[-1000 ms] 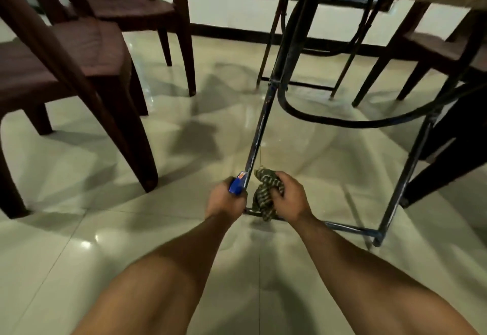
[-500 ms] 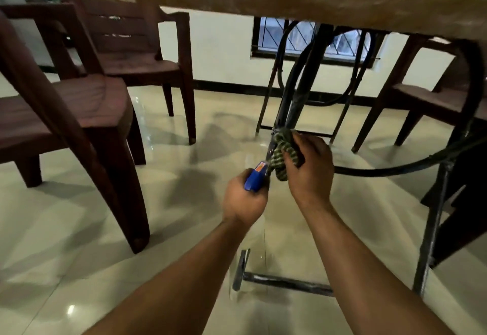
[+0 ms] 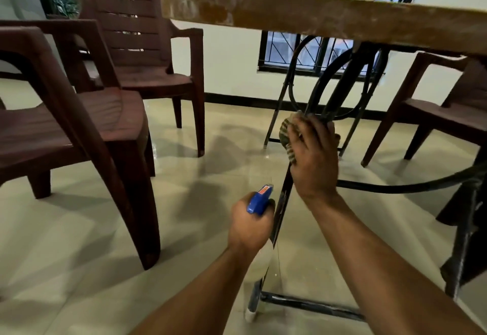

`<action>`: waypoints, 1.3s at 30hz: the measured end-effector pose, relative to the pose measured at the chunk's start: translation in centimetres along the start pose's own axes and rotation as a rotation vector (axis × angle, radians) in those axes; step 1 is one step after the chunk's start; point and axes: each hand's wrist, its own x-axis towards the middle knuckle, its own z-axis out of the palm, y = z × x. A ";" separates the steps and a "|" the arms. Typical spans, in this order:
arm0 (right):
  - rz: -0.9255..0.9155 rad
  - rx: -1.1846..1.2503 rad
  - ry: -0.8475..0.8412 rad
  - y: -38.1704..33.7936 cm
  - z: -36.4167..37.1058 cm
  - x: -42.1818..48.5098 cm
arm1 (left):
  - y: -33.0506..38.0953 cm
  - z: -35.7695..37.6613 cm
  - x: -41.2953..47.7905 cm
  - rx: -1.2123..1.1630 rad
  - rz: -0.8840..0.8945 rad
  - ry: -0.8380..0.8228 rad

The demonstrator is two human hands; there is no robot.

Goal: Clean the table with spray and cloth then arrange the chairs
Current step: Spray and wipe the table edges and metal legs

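Note:
I look from low down at the table's worn wooden edge (image 3: 329, 19) and its black metal leg frame (image 3: 283, 202). My right hand (image 3: 313, 158) grips a striped green cloth (image 3: 286, 134) wrapped round the slanted leg, high up near the curved braces. My left hand (image 3: 250, 225) holds a spray bottle with a blue trigger head (image 3: 259, 199) just left of the same leg; its clear body (image 3: 259, 263) shows below my wrist.
Two brown plastic chairs stand at the left, one close (image 3: 66, 129) and one behind it (image 3: 137, 52). Another brown chair (image 3: 434, 113) is at the right beyond the frame. Glossy tiled floor (image 3: 79, 255) lies between them. A barred window (image 3: 329, 52) is on the far wall.
My right hand has slid the cloth up the table leg from its foot to near the top. My left hand with the bottle has risen too, and my view has tilted upward.

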 end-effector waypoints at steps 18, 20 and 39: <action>-0.026 0.112 -0.225 1.5 -1.2 -2.0 | 1.9 1.0 -0.3 -0.013 0.001 -0.004; -0.032 0.075 -0.222 1.3 -1.5 -1.2 | 1.8 1.3 -0.4 -0.004 -0.004 -0.005; -0.010 0.459 -0.683 1.8 1.9 -10.7 | -3.6 0.3 -1.7 0.153 -0.114 -0.045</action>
